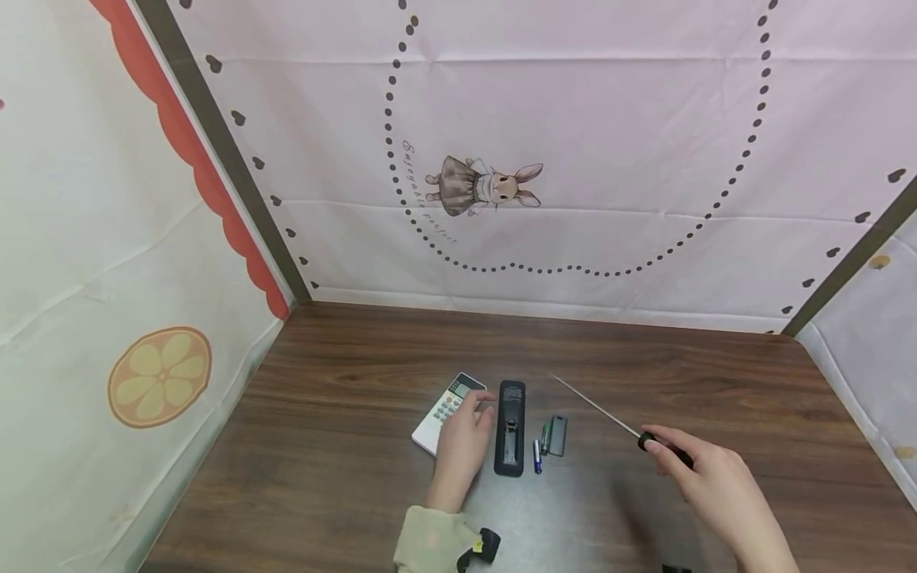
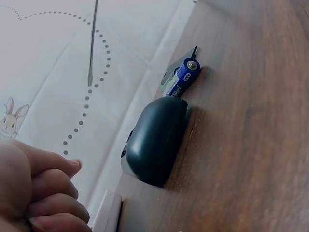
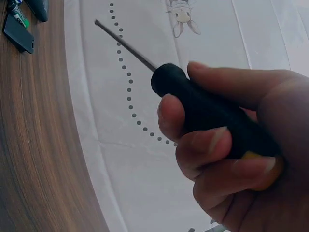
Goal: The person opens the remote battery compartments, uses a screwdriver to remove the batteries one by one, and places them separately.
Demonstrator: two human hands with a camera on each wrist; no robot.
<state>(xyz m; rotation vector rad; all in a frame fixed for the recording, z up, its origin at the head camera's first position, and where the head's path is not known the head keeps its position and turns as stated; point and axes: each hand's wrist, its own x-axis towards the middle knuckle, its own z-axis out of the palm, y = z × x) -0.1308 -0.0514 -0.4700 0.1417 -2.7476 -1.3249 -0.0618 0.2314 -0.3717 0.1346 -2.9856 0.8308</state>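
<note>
In the head view my right hand (image 1: 705,469) grips a screwdriver (image 1: 598,407), its long thin shaft pointing up and left, off to the right of the small things. The right wrist view shows fingers wrapped round its dark handle (image 3: 207,108) with a yellow end. My left hand (image 1: 462,438) overlaps a white remote control (image 1: 433,422), fingers loosely curled and holding nothing. Just right of it a black remote control (image 1: 510,428) lies back up, its battery compartment uncovered. A blue battery (image 1: 537,457), a green battery (image 1: 546,438) and a dark battery cover (image 1: 558,435) lie beside it.
Everything lies on a brown wood-grain table (image 1: 344,477). A pale printed cloth wall (image 1: 595,143) with a rabbit figure rises at the back, with more cloth walls at the left and right sides. A dark object (image 1: 676,568) shows at the bottom edge.
</note>
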